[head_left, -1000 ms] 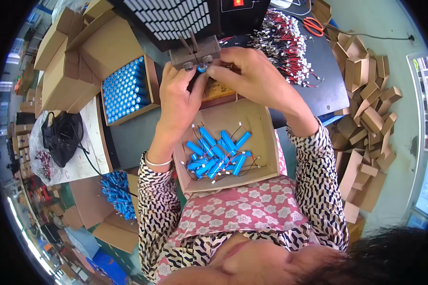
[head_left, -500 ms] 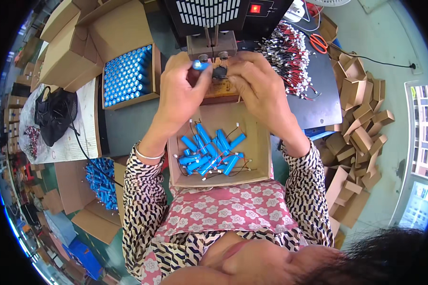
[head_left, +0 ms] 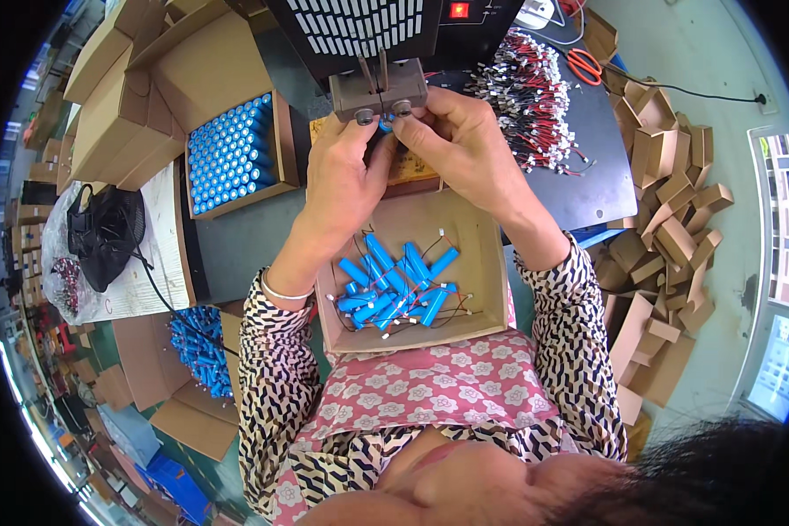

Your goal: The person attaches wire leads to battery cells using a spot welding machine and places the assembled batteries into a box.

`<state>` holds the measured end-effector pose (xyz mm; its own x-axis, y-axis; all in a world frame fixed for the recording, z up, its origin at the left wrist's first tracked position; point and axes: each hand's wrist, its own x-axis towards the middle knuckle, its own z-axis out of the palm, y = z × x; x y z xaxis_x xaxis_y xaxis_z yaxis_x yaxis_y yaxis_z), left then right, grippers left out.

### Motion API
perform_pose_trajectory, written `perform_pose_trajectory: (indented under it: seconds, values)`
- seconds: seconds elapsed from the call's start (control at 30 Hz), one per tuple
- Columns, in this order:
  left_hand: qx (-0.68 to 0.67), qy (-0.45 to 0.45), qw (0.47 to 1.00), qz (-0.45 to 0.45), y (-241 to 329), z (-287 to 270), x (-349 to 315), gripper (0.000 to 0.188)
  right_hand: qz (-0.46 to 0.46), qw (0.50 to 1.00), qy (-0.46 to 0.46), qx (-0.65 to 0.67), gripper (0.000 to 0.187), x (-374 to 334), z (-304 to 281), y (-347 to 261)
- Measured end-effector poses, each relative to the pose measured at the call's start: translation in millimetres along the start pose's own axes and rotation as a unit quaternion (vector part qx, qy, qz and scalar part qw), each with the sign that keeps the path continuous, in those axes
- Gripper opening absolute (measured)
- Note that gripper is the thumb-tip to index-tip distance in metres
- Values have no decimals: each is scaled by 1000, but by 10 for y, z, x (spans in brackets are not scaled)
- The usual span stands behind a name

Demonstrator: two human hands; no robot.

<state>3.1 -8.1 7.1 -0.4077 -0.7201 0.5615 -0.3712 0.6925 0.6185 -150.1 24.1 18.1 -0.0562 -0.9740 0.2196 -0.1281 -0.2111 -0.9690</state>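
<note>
Beneath the metal head [head_left: 379,93] of a black spot-welding machine [head_left: 359,26], a blue cylindrical battery cell [head_left: 386,125] shows only its end, between my fingertips. My left hand [head_left: 346,171] is closed around the cell from the left, thumb and fingers pinched. From the right, my right hand [head_left: 469,153] reaches in with thumb and forefinger pressed together at the cell's end. What those right fingertips hold is hidden. Below both wrists, a shallow cardboard tray [head_left: 491,263] contains several blue cells [head_left: 399,280] with thin leads and white connectors.
Upright blue cells [head_left: 228,158] fill a cardboard box at the left. Red and black connector leads [head_left: 535,105] lie heaped at the right, beside orange-handled scissors [head_left: 585,66]. Another box of blue cells [head_left: 197,351] stands lower left. Small cardboard boxes [head_left: 666,202] are piled at the right.
Both hands have drawn closer together under the machine head. The blue cell has moved right, between the fingertips, turning end-up toward the view. A dark piece near the right fingers is now hidden.
</note>
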Motion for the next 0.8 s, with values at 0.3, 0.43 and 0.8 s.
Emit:
perform_pose_trajectory:
  seconds: [0.3,0.43,0.8]
  values:
    - [7,-18,1000,-7,-79,12,-66,32,31,998,-15,-42,22,14,-3,-56]
    - [22,-24,999,-17,-50,-45,-62,25,31,999,-28,-28,22,8,30,-171]
    - [35,35,990,-130,-354,-394,35,13,-107,966,-213,-103,18,-318,-366,-190]
